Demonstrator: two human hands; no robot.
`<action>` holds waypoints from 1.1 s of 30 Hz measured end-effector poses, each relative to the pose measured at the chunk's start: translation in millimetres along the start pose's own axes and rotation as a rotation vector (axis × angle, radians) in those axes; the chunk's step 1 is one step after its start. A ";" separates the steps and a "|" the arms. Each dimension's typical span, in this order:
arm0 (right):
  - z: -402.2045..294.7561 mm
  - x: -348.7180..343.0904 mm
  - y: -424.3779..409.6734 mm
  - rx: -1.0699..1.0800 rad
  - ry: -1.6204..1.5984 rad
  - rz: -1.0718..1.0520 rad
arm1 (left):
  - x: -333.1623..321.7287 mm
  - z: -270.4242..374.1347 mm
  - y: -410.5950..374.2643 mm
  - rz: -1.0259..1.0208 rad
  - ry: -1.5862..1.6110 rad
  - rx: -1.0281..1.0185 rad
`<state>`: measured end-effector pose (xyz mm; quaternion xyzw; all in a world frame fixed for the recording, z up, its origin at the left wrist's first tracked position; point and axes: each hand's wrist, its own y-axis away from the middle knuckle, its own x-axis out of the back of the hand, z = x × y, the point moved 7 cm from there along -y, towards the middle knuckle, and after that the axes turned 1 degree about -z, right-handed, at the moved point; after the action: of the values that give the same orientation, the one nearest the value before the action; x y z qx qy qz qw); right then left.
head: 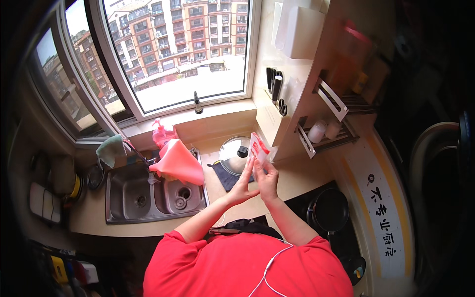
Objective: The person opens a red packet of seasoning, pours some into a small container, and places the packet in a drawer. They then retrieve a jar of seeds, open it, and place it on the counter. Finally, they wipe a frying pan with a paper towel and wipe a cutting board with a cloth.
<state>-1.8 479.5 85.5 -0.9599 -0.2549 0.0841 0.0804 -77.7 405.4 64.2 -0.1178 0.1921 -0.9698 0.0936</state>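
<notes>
Between my two hands, above the counter, stands a white and red plastic packet (258,146) that bears printing. The fingers of my left hand (243,185) rest flat against its lower left side. My right hand (266,180) has its fingers and thumb on the packet's lower right part. Just behind the packet, a glass pan lid (232,156) with a black knob lies on a dark folded cloth (224,179). The packet's lower end is hidden by my hands.
A double steel sink (128,193) is at the left, with a pink plastic bag (180,161) over its back edge and a pink pump bottle (163,133) behind. A knife holder (270,118) stands at the wall. At the right, a black frying pan (331,211) sits on the hob.
</notes>
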 end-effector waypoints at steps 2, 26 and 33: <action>-12.1 -22.9 11.5 0.152 0.296 -0.091 | 6.2 -11.6 2.3 0.093 0.214 -0.049; 3.3 27.6 0.5 -0.159 -0.003 -0.319 | 33.7 -49.9 30.7 0.162 0.819 0.508; 9.2 30.7 3.1 -0.207 -0.095 -0.362 | 21.9 -49.4 26.5 0.099 0.844 0.539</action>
<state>24.1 493.4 72.3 -0.8966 -0.4340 0.0868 -0.0169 -108.1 393.7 13.5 0.3225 -0.0386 -0.9423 0.0807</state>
